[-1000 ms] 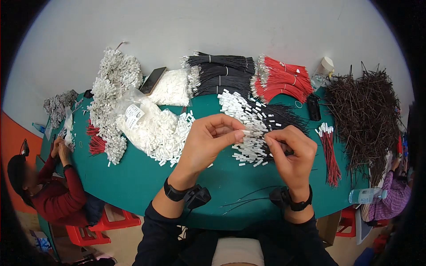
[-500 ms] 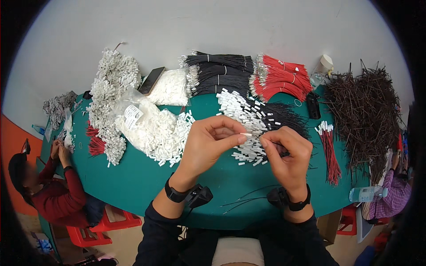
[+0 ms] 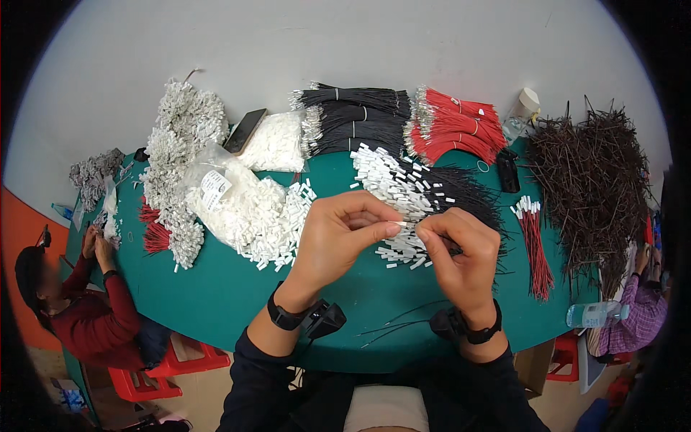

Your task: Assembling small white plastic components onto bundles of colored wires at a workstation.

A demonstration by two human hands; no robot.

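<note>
Between thumb and index finger, my left hand (image 3: pixel 342 234) pinches a small white plastic connector housing (image 3: pixel 404 224). My right hand (image 3: pixel 464 248) is closed in a pinch close beside the housing's free end. Whatever lies in the right fingers is too small and too covered to make out. Beyond and under both hands spreads a pile of black wires (image 3: pixel 468 189) with white housings (image 3: pixel 380 169) on their left ends. To the left of my left hand, loose white housings (image 3: pixel 270 227) spill from an open clear bag (image 3: pixel 216 191).
Bundled black wires (image 3: pixel 360 122) and red wires (image 3: pixel 461 126) lie at the back. A phone (image 3: pixel 246 132) rests by another bag (image 3: pixel 277 144). Red wires with housings (image 3: pixel 535 252), a dark wire heap (image 3: pixel 590 180) and a bottle (image 3: pixel 596 315) stand right. A co-worker (image 3: pixel 86 309) sits left.
My right hand has moved slightly left, bringing its fingertips up to the white housing. My left hand has stayed nearly still, still pinching the housing.
</note>
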